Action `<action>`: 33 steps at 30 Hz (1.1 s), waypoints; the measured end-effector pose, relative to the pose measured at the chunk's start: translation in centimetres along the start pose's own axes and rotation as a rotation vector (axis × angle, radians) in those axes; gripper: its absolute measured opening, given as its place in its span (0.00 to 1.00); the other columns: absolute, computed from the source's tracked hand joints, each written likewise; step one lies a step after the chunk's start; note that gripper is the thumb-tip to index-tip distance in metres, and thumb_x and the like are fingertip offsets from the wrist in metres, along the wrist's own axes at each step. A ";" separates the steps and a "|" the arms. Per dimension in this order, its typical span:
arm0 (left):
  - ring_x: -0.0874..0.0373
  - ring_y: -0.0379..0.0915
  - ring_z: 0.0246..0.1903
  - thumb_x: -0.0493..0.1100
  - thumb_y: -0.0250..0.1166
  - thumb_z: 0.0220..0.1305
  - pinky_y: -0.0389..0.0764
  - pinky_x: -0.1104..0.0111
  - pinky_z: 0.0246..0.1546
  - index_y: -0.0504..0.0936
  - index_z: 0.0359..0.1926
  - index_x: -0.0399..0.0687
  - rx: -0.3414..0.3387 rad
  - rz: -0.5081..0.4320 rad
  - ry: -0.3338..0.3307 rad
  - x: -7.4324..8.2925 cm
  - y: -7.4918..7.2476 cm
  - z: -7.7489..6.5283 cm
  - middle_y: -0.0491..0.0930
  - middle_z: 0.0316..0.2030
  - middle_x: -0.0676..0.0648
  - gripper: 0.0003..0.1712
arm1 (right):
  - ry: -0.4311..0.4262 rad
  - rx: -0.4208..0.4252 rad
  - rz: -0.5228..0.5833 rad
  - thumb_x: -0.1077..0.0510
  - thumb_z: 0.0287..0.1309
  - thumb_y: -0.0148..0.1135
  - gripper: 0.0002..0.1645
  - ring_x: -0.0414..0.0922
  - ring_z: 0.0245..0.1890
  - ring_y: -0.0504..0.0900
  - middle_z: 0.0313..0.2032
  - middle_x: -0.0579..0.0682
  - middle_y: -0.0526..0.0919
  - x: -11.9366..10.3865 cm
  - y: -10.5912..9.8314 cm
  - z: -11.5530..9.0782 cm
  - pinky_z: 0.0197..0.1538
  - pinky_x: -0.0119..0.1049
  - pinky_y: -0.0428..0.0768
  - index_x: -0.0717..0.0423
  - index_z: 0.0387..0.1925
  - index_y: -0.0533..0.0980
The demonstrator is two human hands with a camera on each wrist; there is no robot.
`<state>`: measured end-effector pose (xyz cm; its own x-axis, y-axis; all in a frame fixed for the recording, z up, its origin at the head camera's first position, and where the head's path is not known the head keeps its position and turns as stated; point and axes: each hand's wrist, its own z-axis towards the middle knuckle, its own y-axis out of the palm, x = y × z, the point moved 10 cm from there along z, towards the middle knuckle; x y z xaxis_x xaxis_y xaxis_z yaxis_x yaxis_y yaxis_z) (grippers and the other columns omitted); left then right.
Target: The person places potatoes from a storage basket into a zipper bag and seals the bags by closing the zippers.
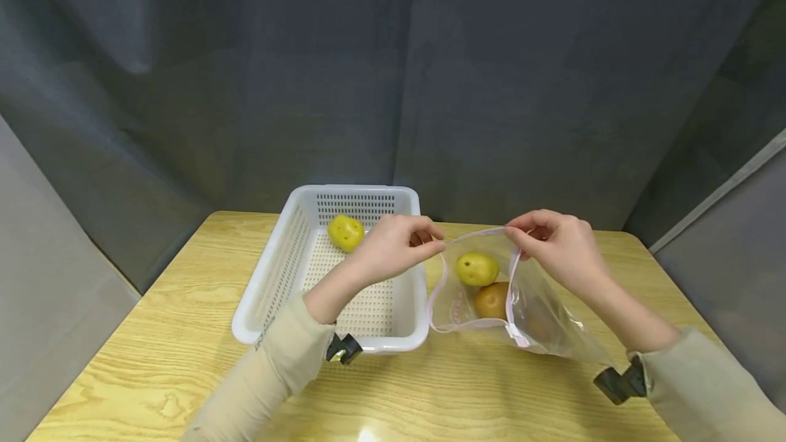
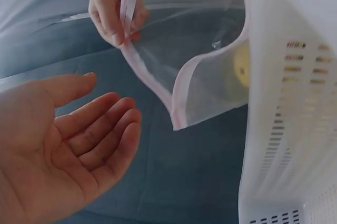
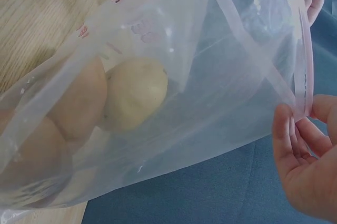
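Observation:
A clear zip bag (image 1: 546, 316) with a pink-edged mouth lies tilted, its mouth spread wide. My right hand (image 1: 561, 244) pinches the rim between thumb and fingers, as the right wrist view also shows. Inside are a yellow potato (image 1: 477, 269) and a brown round item (image 1: 492, 301); the right wrist view shows two brownish round shapes (image 3: 79, 100) beside the pale potato (image 3: 136, 93), blurred by the plastic. My left hand (image 1: 396, 244) is by the bag's left corner. In the left wrist view that hand (image 2: 79, 145) is apart from the rim, fingers loosely bent, holding nothing.
A white perforated basket (image 1: 264, 278) stands left of the bag, under my left forearm, with one yellow potato (image 1: 346, 232) at its far end. Both rest on a wooden table (image 1: 153, 360). A dark curtain (image 1: 393, 87) hangs behind the table's back edge.

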<state>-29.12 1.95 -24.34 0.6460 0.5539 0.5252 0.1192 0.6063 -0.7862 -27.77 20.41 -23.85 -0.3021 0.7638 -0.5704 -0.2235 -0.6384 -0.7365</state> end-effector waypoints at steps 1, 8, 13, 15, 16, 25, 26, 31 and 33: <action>0.68 0.73 0.25 0.48 0.61 0.58 0.72 0.78 0.30 0.82 0.38 0.50 0.007 -0.001 0.002 0.0 -0.3 0.0 0.80 0.26 0.56 0.10 | -0.002 0.002 -0.001 0.46 0.55 0.59 0.15 0.42 0.21 0.79 0.22 0.47 0.82 0.0 0.0 0.0 0.26 0.28 0.73 0.53 0.34 0.81; 0.68 0.72 0.25 0.48 0.61 0.58 0.72 0.75 0.30 0.82 0.36 0.51 0.043 0.003 -0.040 -1.5 -2.1 -0.2 0.79 0.26 0.56 0.09 | -0.014 0.006 -0.009 0.45 0.55 0.59 0.15 0.41 0.20 0.80 0.20 0.45 0.82 -0.3 0.2 0.1 0.26 0.29 0.73 0.51 0.34 0.81; 0.66 0.73 0.26 0.47 0.61 0.58 0.73 0.74 0.31 0.82 0.37 0.50 0.058 -0.001 -0.061 -2.9 -2.8 -0.4 0.80 0.27 0.55 0.10 | -0.008 0.001 -0.020 0.45 0.55 0.59 0.15 0.42 0.20 0.80 0.19 0.45 0.82 -0.2 0.3 0.1 0.26 0.30 0.72 0.51 0.34 0.81; 0.66 0.73 0.27 0.48 0.60 0.58 0.73 0.73 0.32 0.82 0.37 0.51 0.062 0.007 -0.073 -3.3 -3.1 -0.5 0.80 0.28 0.55 0.09 | -0.004 -0.008 -0.018 0.45 0.55 0.59 0.15 0.42 0.21 0.80 0.20 0.45 0.82 -0.2 0.4 0.0 0.26 0.30 0.72 0.52 0.34 0.81; 0.65 0.73 0.28 0.48 0.60 0.58 0.73 0.73 0.32 0.82 0.37 0.51 0.063 0.011 -0.080 -3.6 -3.2 -0.6 0.80 0.28 0.56 0.09 | -0.003 -0.012 -0.015 0.46 0.55 0.59 0.15 0.42 0.21 0.80 0.20 0.45 0.82 -0.1 0.5 0.0 0.26 0.30 0.72 0.52 0.34 0.81; 0.63 0.75 0.31 0.49 0.61 0.58 0.75 0.70 0.35 0.82 0.41 0.50 0.043 0.011 -0.086 -4.9 -4.1 -0.4 0.82 0.33 0.54 0.12 | 0.005 -0.014 -0.004 0.47 0.56 0.59 0.15 0.42 0.21 0.80 0.21 0.46 0.82 0.0 0.6 -0.1 0.25 0.30 0.73 0.53 0.34 0.80; 0.63 0.75 0.31 0.49 0.61 0.58 0.75 0.70 0.35 0.82 0.41 0.49 0.040 0.018 -0.081 -5.0 -4.1 -0.4 0.82 0.33 0.54 0.13 | 0.006 -0.013 -0.003 0.47 0.56 0.59 0.15 0.42 0.21 0.80 0.21 0.46 0.82 0.0 0.7 -0.1 0.25 0.30 0.73 0.53 0.34 0.80; 0.63 0.75 0.32 0.49 0.61 0.58 0.75 0.71 0.35 0.82 0.42 0.50 0.019 0.025 -0.082 -5.6 -4.1 -0.6 0.82 0.35 0.54 0.13 | 0.004 -0.016 0.000 0.47 0.56 0.59 0.15 0.42 0.21 0.79 0.21 0.46 0.81 0.0 0.9 -0.2 0.24 0.30 0.73 0.53 0.35 0.80; 0.63 0.76 0.32 0.48 0.61 0.58 0.76 0.71 0.36 0.82 0.42 0.50 0.012 0.020 -0.084 -5.8 -4.0 -0.7 0.81 0.36 0.53 0.13 | 0.003 -0.022 0.002 0.48 0.56 0.59 0.15 0.42 0.21 0.79 0.21 0.46 0.81 0.0 0.9 -0.2 0.24 0.30 0.73 0.54 0.35 0.80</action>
<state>-32.83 -4.12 -24.51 0.5830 0.6115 0.5350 0.0978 0.6008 -0.7934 -27.78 19.83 -24.61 -0.2994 0.7627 -0.5732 -0.2020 -0.6379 -0.7432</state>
